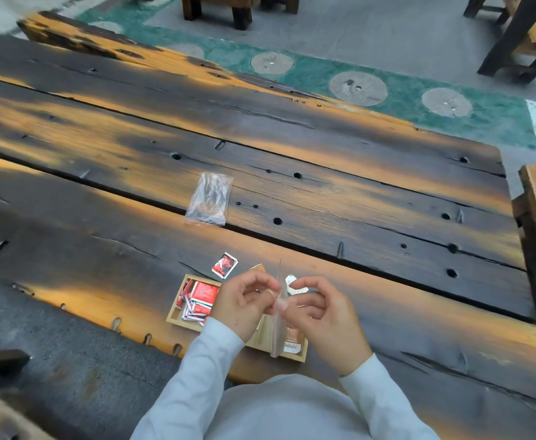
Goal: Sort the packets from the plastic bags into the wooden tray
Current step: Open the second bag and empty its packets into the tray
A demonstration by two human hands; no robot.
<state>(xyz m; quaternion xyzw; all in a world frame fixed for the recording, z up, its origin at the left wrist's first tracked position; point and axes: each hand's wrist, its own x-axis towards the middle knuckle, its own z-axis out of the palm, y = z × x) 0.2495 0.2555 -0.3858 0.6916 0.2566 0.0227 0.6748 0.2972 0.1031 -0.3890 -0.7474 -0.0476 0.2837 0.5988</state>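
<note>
Both hands work just above the wooden tray (172,314), which sits at the near edge of the worktop (355,201). The left hand (244,300) and the right hand (320,315) each have their grip closed on a clear bag (278,322), fingertips pinching it from either side. It hangs edge-on to the camera, so whether any packets remain inside cannot be told. The step in hand looks like opening or emptying this bag. To do it well, the pinch should part the two film layers at the mouth rather than squeeze them flat, and the opening should be kept directly over the compartment meant for its contents, so nothing spills astray. One stray red packet (224,265) already lies on the worktop just beyond the tray's far rim, which shows how easily these escape. The left compartment holds a loose heap of red packets (200,300). A silver packet (292,284) shows past the fingers, and brownish ones lie under the bag at the near right. Tipping slowly and low would keep each kind in its own section. Well beyond the tray lies an empty bag (209,200), flat on the boards.
</note>
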